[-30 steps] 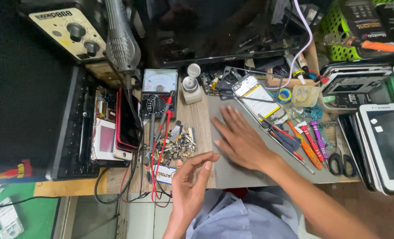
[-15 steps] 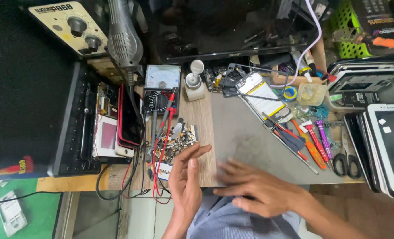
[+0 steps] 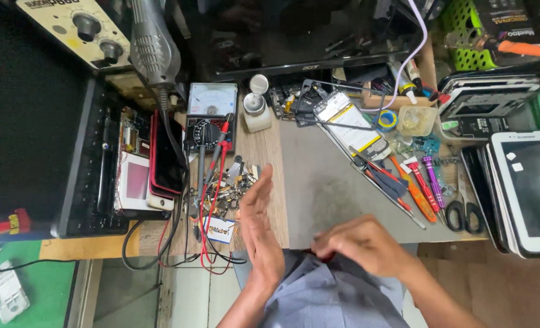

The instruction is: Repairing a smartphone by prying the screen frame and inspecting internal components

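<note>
Since the earlier frames the right hand (image 3: 364, 243) has been drawn back off the grey mat (image 3: 330, 188) to the near edge of the bench, where it is now curled loosely over the front of the person's blue-grey shirt (image 3: 330, 297). Its fingers are bent inward at the mat's edge; whether anything is pinched between them cannot be told. The left hand (image 3: 259, 228) has been raised slightly and is held edge-on, fingers straight and together, nothing gripped, its fingertips (image 3: 265, 176) pointing up the bench.

Just left of that hand a heap of small metal parts and screws (image 3: 230, 188) is spread on the wooden bench top (image 3: 264, 146), with red and black probe leads (image 3: 212, 200) running through it from the analogue multimeter (image 3: 211, 115) above. A red-cased phone (image 3: 168, 158) is stacked with other opened phones further left. Beside the meter stands a white pump bottle (image 3: 256, 109). On the far side of the mat an opened phone with its battery showing (image 3: 349, 124) is laid, and to the right a row of screwdrivers (image 3: 418, 182) and black-handled scissors (image 3: 461, 209) can be seen, next to a white tablet (image 3: 534, 188). A hot-air gun handle (image 3: 151, 42) hangs at upper left.
</note>
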